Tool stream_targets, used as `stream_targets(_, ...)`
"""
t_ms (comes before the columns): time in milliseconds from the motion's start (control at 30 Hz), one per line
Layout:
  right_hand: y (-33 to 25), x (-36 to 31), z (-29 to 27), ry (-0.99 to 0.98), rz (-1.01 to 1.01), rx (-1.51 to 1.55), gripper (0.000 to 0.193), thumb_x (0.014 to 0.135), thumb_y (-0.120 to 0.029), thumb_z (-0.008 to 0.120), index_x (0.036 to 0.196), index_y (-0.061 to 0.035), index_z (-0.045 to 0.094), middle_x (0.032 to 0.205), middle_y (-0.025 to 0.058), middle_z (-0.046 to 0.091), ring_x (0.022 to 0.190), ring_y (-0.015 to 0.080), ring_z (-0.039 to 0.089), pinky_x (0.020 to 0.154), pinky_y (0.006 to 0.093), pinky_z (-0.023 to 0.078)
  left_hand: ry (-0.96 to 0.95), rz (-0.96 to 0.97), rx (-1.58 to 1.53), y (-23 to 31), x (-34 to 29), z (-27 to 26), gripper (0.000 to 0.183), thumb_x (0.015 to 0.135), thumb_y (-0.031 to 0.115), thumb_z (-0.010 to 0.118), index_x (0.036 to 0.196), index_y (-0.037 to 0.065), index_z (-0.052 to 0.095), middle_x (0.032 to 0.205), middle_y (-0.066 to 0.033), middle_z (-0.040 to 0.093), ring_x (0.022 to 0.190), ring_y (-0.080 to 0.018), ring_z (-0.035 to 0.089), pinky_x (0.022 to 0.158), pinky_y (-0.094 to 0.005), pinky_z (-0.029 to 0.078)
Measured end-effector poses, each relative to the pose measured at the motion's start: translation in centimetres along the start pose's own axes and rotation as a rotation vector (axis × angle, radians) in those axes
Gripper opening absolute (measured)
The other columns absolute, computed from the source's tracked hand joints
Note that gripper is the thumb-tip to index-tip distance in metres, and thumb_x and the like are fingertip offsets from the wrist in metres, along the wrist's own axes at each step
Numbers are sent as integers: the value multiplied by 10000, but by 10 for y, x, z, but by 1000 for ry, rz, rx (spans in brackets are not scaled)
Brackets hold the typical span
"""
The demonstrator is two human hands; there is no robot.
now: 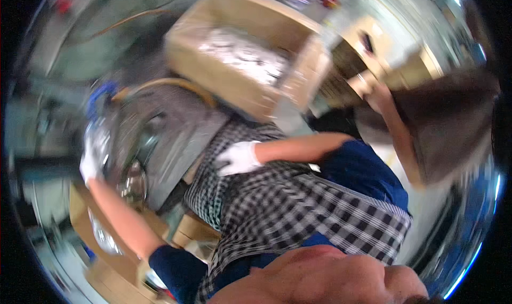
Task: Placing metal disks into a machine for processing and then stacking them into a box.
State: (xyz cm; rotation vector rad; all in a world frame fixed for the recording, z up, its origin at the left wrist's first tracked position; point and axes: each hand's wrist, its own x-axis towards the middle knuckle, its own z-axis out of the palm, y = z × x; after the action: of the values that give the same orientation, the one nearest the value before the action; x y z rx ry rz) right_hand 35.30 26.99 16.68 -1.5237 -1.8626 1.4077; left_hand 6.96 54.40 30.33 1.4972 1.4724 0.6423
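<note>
My left hand, in a white glove, reaches out to the far left, smeared by motion. Just beyond its fingers is a clear, shiny object with a bright blue part above it. Whether the fingers grip that object I cannot tell. My right hand, also white-gloved, lies on my black-and-white checked apron with its fingers somewhat apart and nothing visible in them. In front of me is a dark grey work surface, with blurred shiny pieces by its near left side.
A large open cardboard box holding several silvery, wrapped-looking items stands at the far side. More cardboard boxes are at the lower left. An orange-brown hose or cord curves over the surface. At right, another person's arm shows beside a dark brown panel-like shape.
</note>
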Motion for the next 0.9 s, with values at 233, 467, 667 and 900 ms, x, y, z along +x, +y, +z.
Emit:
stream_targets(233, 41, -55, 19, 133, -155, 92, 395, 876, -401, 565, 1084, -71, 626, 1009, 175, 658, 949, 356, 617, 838, 415, 487, 229, -65, 98, 3, 38, 24, 713, 811, 559, 642, 1181, -50, 597, 1139, -91, 616, 1013, -203, 561, 937, -337, 418)
stream_targets(467, 29, -52, 20, 40, -60, 36, 423, 880, -417, 548, 1126, -80, 615, 1047, 176, 653, 988, 357, 608, 875, 416, 474, 236, -82, 149, -18, 57, 0, 694, 810, 577, 633, 1129, -40, 632, 1045, -63, 635, 890, -167, 563, 818, -318, 451)
stream_targets(667, 21, -48, 22, -14, -36, -13, 470, 885, -462, 524, 1168, -94, 600, 1068, 200, 642, 995, 375, 603, 891, 423, 467, 213, -77, 100, -30, 66, -6, 656, 815, 551, 646, 1138, -20, 628, 1032, -45, 634, 883, -145, 570, 769, -290, 456)
stream_targets(900, 22, -32, 29, -61, -4, 10, 501, 892, -471, 518, 1196, -79, 588, 1118, 203, 629, 1034, 368, 593, 917, 411, 455, 219, -75, 3, -36, 68, -4, 621, 820, 515, 661, 1146, -12, 623, 1047, -54, 634, 897, -142, 581, 793, -288, 465)
